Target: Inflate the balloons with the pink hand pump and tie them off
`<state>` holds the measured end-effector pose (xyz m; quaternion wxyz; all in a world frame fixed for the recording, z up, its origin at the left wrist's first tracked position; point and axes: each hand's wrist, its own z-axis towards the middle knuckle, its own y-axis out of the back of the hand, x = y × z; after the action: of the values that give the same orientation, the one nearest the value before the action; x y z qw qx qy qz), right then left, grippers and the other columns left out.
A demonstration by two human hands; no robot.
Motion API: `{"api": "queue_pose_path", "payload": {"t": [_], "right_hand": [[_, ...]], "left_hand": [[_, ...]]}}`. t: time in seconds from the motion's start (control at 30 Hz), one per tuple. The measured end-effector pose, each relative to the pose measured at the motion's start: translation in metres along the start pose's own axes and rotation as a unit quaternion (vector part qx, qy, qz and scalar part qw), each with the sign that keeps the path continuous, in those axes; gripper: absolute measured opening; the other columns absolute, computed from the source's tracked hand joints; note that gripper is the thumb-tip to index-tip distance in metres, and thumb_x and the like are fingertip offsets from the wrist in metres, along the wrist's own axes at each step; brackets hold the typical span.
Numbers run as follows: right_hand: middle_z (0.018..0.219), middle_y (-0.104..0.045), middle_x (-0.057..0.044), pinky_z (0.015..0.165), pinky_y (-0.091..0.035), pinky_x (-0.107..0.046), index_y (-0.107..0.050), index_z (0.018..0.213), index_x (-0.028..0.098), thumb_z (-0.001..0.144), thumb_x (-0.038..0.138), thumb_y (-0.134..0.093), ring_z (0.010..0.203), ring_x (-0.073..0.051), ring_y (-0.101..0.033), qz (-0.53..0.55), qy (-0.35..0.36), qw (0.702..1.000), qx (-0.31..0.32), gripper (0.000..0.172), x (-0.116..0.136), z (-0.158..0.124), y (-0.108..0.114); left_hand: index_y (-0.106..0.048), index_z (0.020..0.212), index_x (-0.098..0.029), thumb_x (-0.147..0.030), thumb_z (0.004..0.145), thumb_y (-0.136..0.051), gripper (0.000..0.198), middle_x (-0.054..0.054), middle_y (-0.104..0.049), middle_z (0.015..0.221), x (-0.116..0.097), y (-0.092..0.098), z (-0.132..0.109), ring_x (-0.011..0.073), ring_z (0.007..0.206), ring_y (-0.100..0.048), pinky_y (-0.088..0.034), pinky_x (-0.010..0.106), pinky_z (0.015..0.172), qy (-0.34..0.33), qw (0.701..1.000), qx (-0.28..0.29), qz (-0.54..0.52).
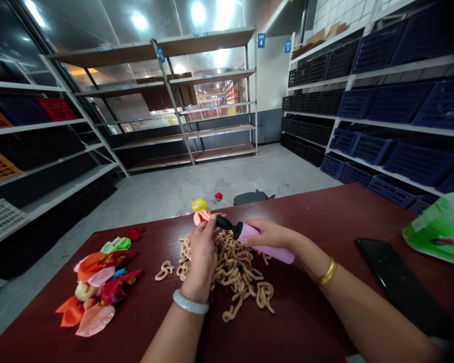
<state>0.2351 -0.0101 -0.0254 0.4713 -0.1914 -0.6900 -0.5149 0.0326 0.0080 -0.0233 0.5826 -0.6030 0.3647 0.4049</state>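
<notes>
My right hand (267, 234) is wrapped round the pink-purple barrel of a balloon pump (276, 252), which has a black nozzle end. At that nozzle, my left hand (203, 247) pinches a limp salmon-coloured balloon (201, 217); the balloon's neck is mostly hidden by the fingers. Under both hands lies a heap of tan, knobbly twisted pieces (240, 269), with a small separate cluster to its left. A loose pile of uninflated balloons (98, 277) in orange, pink, red and green rests on the left of the table.
The dark red table (306, 322) also carries a black phone (389, 272) and a green pouch (441, 229) at the right. On the floor beyond are a yellow balloon (199, 204), a small red item (218, 195) and a dark grey object (253, 197). Shelves (219, 133) surround the room.
</notes>
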Motion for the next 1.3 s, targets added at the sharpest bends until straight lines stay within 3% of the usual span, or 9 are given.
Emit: {"api": "queue_pose_path", "payload": {"t": [0.13,0.33,0.5,0.73,0.83,0.9,1.0,1.17,1.3], "right_hand": [[0.096,-0.067,-0.004,0.074,-0.048,-0.03,-0.062,0.102,0.018,0.077,0.055,-0.066,0.086,-0.02,-0.061,-0.033,0.019,0.999,-0.022,0.045,0.006,-0.002,-0.002],[0.091,-0.066,-0.003,0.061,-0.048,-0.025,-0.057,0.107,0.018,0.082,0.052,-0.062,0.075,-0.017,-0.062,0.079,-0.011,0.996,0.027,0.042,0.013,-0.005,-0.008],[0.094,-0.066,-0.003,0.069,-0.047,-0.027,-0.062,0.107,0.017,0.072,0.049,-0.073,0.083,-0.019,-0.06,0.009,0.014,1.0,-0.001,0.049,0.011,-0.002,-0.004],[0.093,-0.066,-0.002,0.067,-0.047,-0.026,-0.059,0.107,0.017,0.07,0.05,-0.074,0.079,-0.017,-0.06,0.091,0.005,0.995,0.036,0.051,0.019,-0.006,-0.008],[0.096,-0.067,-0.003,0.067,-0.046,-0.027,-0.057,0.11,0.019,0.069,0.049,-0.075,0.08,-0.018,-0.061,0.052,0.008,0.998,0.028,0.053,0.021,-0.004,-0.015],[0.099,-0.068,-0.003,0.067,-0.044,-0.028,-0.057,0.111,0.021,0.066,0.048,-0.076,0.083,-0.021,-0.062,-0.049,0.0,0.999,-0.014,0.056,0.022,-0.003,-0.02],[0.101,-0.069,-0.005,0.067,-0.04,-0.03,-0.056,0.115,0.025,0.066,0.048,-0.074,0.088,-0.025,-0.063,-0.203,-0.016,0.976,-0.071,0.057,0.022,-0.002,-0.023],[0.097,-0.07,-0.005,0.062,-0.036,-0.029,-0.057,0.107,0.026,0.073,0.046,-0.066,0.085,-0.026,-0.065,-0.306,-0.025,0.948,-0.082,0.04,0.022,-0.007,-0.014],[0.092,-0.071,-0.004,0.058,-0.032,-0.029,-0.058,0.101,0.027,0.075,0.049,-0.063,0.08,-0.025,-0.066,-0.36,-0.022,0.926,-0.109,0.035,0.018,-0.008,-0.01]], "left_hand": [[-0.073,0.092,-0.011,-0.037,0.077,-0.071,0.031,0.013,-0.073,0.099,-0.007,0.007,0.005,0.0239,0.098,-0.067,-0.051,0.027,0.078,0.027,0.998,0.029,0.043],[-0.066,0.096,-0.018,-0.024,0.082,-0.068,0.015,0.01,-0.069,0.111,-0.017,0.001,0.0,0.0239,0.112,-0.062,-0.046,0.04,0.098,0.009,0.98,0.122,-0.159],[-0.058,0.09,-0.02,-0.025,0.085,-0.065,0.01,0.008,-0.068,0.105,-0.017,-0.007,-0.009,0.025,0.105,-0.064,-0.049,0.046,0.093,0.014,0.965,0.164,-0.202],[-0.057,0.096,-0.019,-0.027,0.09,-0.059,0.011,0.006,-0.06,0.093,-0.018,-0.012,-0.016,0.0176,0.084,-0.06,-0.052,0.038,0.08,-0.002,0.952,0.212,-0.221],[-0.057,0.09,-0.018,-0.026,0.089,-0.06,0.008,0.004,-0.055,0.086,-0.018,-0.012,-0.014,0.0155,0.078,-0.057,-0.05,0.032,0.072,-0.015,0.953,0.181,-0.243],[-0.056,0.086,-0.017,-0.024,0.087,-0.062,0.009,0.003,-0.054,0.083,-0.02,-0.006,-0.007,0.0152,0.075,-0.055,-0.049,0.03,0.068,-0.029,0.957,0.13,-0.26],[-0.055,0.083,-0.016,-0.022,0.084,-0.064,0.01,0.003,-0.054,0.081,-0.028,0.013,0.01,0.0159,0.073,-0.055,-0.048,0.031,0.065,-0.056,0.956,0.051,-0.284],[-0.054,0.082,-0.016,-0.019,0.082,-0.064,0.011,0.002,-0.055,0.078,-0.047,0.049,0.032,0.0163,0.072,-0.057,-0.048,0.031,0.065,-0.12,0.947,-0.009,-0.297],[-0.052,0.082,-0.017,-0.021,0.081,-0.064,0.013,0.001,-0.055,0.076,-0.054,0.054,0.034,0.0152,0.068,-0.057,-0.047,0.03,0.061,-0.156,0.943,-0.049,-0.29]]}}
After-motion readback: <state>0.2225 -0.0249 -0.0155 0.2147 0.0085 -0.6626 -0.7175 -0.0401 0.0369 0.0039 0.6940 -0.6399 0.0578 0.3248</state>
